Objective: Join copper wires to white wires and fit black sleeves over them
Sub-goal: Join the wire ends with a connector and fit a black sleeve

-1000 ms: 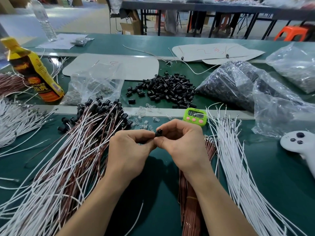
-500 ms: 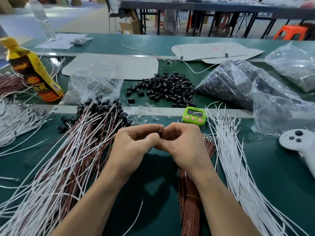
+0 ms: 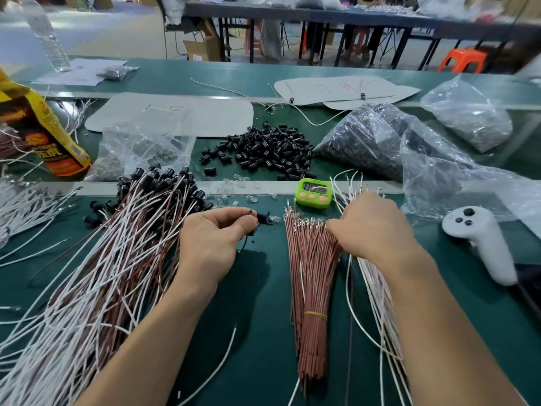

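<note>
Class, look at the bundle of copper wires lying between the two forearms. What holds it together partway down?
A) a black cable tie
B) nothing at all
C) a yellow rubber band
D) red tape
C: a yellow rubber band is wrapped round the copper wire bundle below its fanned-out tips.

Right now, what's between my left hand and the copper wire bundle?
Head view: a black sleeve pinched by your left hand, small clear pieces beyond it; below that, bare green table to the copper wire bundle.

Left hand point(image 3: 209, 241) pinches black sleeve point(image 3: 263, 217) — right hand point(image 3: 371, 227) touches copper wires point(image 3: 310, 288).
</note>
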`<act>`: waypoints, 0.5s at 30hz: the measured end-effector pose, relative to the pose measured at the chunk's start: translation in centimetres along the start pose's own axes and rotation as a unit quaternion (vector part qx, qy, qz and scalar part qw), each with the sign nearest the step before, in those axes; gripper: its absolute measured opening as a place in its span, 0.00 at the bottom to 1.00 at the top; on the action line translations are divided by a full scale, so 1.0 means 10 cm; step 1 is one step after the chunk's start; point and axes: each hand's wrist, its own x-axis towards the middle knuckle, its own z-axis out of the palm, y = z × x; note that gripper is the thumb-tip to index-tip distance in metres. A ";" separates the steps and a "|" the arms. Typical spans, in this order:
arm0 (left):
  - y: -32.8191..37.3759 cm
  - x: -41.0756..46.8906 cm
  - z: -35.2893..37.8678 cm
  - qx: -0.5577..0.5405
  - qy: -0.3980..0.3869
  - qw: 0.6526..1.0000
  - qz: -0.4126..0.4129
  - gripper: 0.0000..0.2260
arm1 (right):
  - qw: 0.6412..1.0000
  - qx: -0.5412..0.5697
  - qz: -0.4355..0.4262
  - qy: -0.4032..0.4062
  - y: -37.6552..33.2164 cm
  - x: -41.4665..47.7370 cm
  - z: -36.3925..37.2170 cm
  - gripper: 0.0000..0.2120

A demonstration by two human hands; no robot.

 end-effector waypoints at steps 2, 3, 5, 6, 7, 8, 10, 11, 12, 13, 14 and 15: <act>-0.01 0.01 0.00 0.011 0.003 1.000 0.001 0.06 | 0.998 -0.056 0.018 -0.011 0.09 -0.06 0.01 0.10; -0.02 0.01 0.01 0.017 0.002 1.000 0.003 0.06 | 0.998 -0.062 0.019 -0.017 0.11 -0.09 0.04 0.10; -0.03 0.01 0.02 0.027 0.000 1.000 0.008 0.06 | 0.998 -0.045 0.014 -0.034 0.13 -0.14 0.10 0.07; -0.04 0.02 0.02 0.029 -0.002 1.000 0.009 0.06 | 0.999 -0.032 0.011 -0.041 0.13 -0.14 0.12 0.06; -0.04 0.01 0.02 0.029 -0.003 1.000 0.009 0.06 | 0.999 -0.023 0.009 -0.046 0.15 -0.15 0.12 0.06; -0.05 0.01 0.01 0.028 -0.004 1.000 0.008 0.06 | 0.999 -0.017 0.007 -0.050 0.16 -0.15 0.10 0.06; -0.06 0.01 -0.01 0.030 -0.009 0.999 0.010 0.07 | 0.999 -0.015 0.012 -0.035 0.22 -0.15 0.06 0.09; -0.06 0.01 -0.01 0.031 -0.012 0.999 0.012 0.08 | 0.999 -0.029 0.019 -0.016 0.25 -0.16 0.04 0.10; -0.06 0.01 -0.02 0.032 -0.013 0.999 0.014 0.09 | 0.998 -0.056 0.026 -0.003 0.28 -0.18 0.02 0.12; -0.06 0.01 -0.02 0.033 -0.014 0.999 0.016 0.10 | 0.996 -0.079 0.031 -0.001 0.29 -0.21 0.01 0.13; -0.06 0.01 -0.02 0.035 -0.014 0.999 0.017 0.11 | 0.995 -0.090 0.035 -0.006 0.29 -0.22 0.01 0.12; -0.06 0.01 -0.01 0.039 -0.015 0.999 0.018 0.12 | 0.996 -0.084 0.036 -0.012 0.29 -0.23 0.02 0.10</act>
